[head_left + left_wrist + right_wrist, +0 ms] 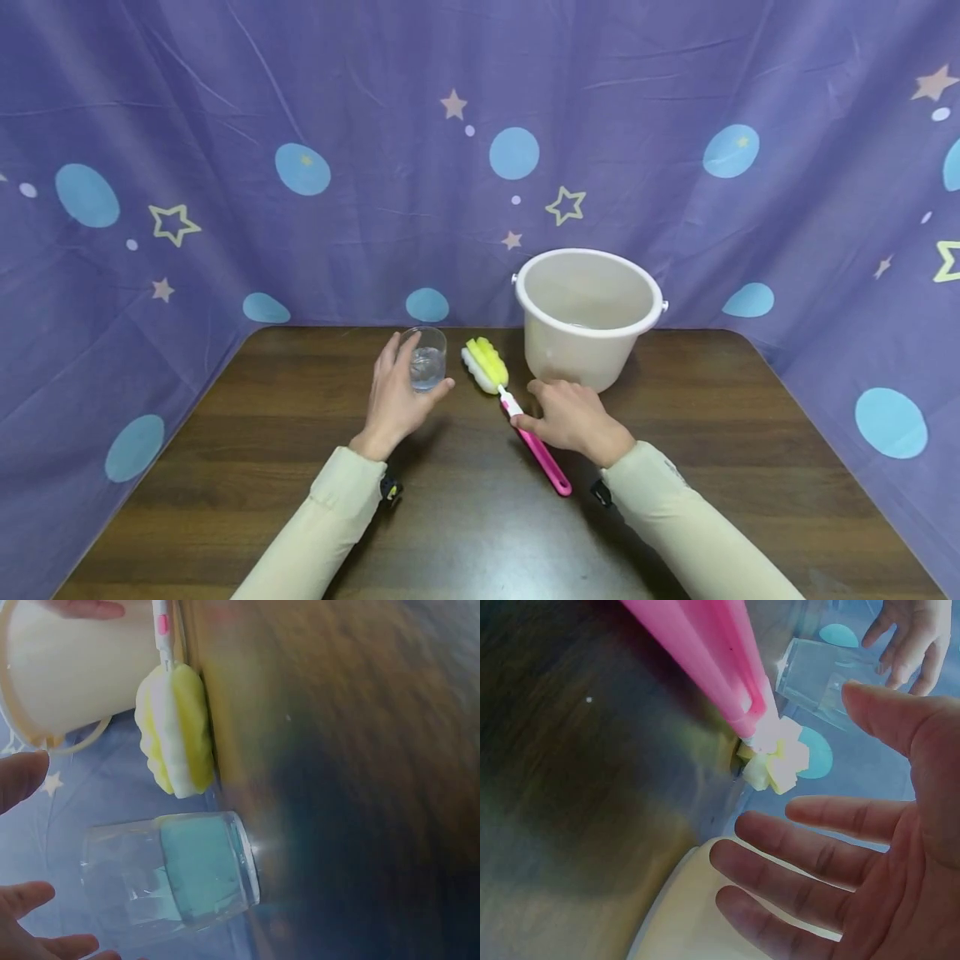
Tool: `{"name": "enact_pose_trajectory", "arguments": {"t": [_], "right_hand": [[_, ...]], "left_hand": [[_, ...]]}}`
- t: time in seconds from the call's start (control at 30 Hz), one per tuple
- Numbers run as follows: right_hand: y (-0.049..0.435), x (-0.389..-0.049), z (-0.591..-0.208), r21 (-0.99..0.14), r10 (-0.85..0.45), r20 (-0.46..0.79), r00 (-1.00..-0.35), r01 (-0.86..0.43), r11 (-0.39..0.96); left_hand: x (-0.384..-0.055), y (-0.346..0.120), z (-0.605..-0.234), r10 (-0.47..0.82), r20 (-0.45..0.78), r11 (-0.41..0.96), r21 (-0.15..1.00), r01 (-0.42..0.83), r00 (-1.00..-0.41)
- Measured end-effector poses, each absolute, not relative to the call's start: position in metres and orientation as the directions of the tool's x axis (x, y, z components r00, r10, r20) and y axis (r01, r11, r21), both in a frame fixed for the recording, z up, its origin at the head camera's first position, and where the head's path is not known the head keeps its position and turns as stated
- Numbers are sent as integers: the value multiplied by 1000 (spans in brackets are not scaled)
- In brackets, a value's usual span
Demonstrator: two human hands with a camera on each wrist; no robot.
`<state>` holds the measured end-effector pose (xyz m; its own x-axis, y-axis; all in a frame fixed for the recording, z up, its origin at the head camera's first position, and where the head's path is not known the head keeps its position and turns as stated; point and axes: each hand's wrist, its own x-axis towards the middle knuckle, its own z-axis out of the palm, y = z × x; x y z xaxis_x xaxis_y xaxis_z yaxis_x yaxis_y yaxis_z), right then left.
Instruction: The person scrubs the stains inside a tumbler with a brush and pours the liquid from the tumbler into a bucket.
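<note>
A clear drinking glass [429, 368] with some liquid in it stands upright on the wooden table. My left hand [393, 402] reaches beside it, fingers and thumb spread about the glass; the left wrist view shows them apart from its wall. To the right lies a bottle brush with a yellow and white sponge head [487, 365] and a pink handle [549, 463]. Over the brush handle hovers my right hand [573, 418], its thumb and fingers extended and nothing in its grasp, as the right wrist view [900, 825] shows of this hand.
A cream bucket [573, 358] stands at the back right, just beyond the right hand and close to the sponge head. Behind the table [465, 533] hangs a purple curtain [390, 208] with stars and blue ovals.
</note>
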<state>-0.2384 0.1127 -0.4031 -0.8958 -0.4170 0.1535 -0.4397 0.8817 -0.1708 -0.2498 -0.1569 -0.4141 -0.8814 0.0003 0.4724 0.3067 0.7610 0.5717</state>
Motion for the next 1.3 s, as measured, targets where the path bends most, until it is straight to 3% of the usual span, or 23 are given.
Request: {"name": "enact_pose_trajectory", "arguments": {"t": [0.23, 0.37, 0.83, 1.03, 1.3], "right_hand": [[107, -241, -403, -249, -420, 95, -903, -430, 868], [103, -242, -401, -289, -417, 61, -907, -416, 862], [94, -244, -405, -281, -325, 51, -944, -326, 903], [91, -244, -409, -276, -301, -59, -952, -274, 921], [88, -245, -412, -266, -316, -96, -944, -282, 922]], "left_hand": [[-259, -158, -416, -85, 417, 670, 696, 258, -905], [-265, -158, -417, -141, 434, 629, 733, 258, -890], [-282, -156, -425, -296, 218, 403, 911, 86, -930], [-286, -155, -431, -300, 186, 324, 942, 84, -936], [-287, -153, -436, -310, 164, 214, 972, 100, -936]]}}
